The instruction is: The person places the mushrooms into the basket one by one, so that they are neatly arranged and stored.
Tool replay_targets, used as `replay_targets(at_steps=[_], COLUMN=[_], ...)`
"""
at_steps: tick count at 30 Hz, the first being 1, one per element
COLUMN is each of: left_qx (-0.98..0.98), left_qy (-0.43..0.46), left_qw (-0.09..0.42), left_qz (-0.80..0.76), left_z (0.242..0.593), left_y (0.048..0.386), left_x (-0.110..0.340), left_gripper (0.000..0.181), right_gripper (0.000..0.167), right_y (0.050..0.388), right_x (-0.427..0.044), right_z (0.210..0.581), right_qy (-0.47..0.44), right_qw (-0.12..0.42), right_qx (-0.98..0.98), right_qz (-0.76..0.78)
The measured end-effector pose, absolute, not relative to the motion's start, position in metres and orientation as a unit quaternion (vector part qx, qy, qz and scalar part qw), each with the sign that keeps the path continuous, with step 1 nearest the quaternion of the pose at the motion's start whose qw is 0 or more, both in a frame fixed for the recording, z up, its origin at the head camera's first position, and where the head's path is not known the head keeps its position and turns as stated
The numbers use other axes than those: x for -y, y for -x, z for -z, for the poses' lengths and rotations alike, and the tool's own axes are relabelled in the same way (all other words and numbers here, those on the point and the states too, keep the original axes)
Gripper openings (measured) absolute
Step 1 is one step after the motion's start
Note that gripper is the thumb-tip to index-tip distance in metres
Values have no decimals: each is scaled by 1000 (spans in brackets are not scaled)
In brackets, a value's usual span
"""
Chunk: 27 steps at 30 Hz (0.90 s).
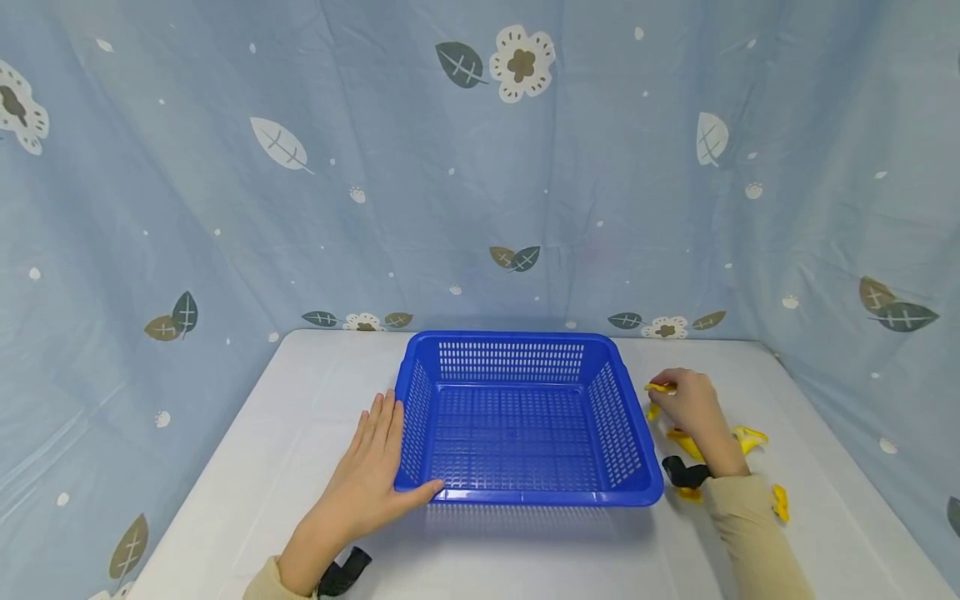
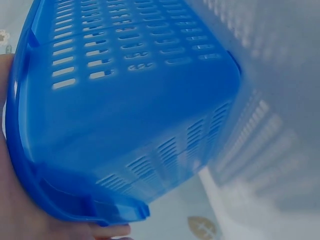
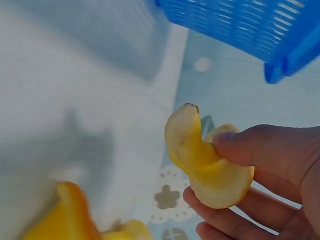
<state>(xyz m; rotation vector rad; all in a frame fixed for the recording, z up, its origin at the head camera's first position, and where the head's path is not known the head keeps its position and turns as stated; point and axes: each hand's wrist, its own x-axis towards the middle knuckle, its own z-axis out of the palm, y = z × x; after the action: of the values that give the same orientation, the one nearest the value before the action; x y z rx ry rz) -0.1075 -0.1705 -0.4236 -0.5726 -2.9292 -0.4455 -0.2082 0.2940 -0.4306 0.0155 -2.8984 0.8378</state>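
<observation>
A blue plastic basket [image 1: 517,498] with slotted walls stands on the table, its inside bare. My left hand [image 1: 367,479] rests along its left rim with straight fingers, the thumb lying over the front-left corner. In the left wrist view, the basket's wall [image 2: 125,115] fills most of the picture. To the right of the basket, my right hand [image 1: 693,408] pinches a curled piece of yellow peel [image 3: 200,155], pale on its inner side, between thumb and fingers. More pieces of yellow peel [image 1: 750,437] lie on the table around and under the right wrist.
The white table [image 1: 322,375] reaches back to a blue curtain [image 1: 420,208] printed with leaves and flowers. A black strap [image 1: 684,472] sits at the right wrist, another strap [image 1: 345,572] at the left. One peel piece [image 1: 781,503] lies right of the right sleeve.
</observation>
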Motion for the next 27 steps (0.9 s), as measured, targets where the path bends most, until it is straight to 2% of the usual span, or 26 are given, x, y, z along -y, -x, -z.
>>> replay_targets(at_steps=[6,12,23,27], left_qx=[970,972,970,970], left_qy=[189,188,195,192], left_qw=[66,67,62,58], left_qz=[136,126,129,136], left_z=[420,419,421,420], left_y=[109,112,115,114], left_x=[168,165,161,160], left_gripper=[124,126,129,129], right_gripper=[20,19,19,19], right_y=[208,204,201,201], right_x=[-294,-290,-262,-249], right_z=[411,385,343,331], right_qy=[-18,-45,-73,-85], right_qw=[86,136,200,207], right_qx=[960,954,931,921], right_qz=[-264,-262,-296,-320])
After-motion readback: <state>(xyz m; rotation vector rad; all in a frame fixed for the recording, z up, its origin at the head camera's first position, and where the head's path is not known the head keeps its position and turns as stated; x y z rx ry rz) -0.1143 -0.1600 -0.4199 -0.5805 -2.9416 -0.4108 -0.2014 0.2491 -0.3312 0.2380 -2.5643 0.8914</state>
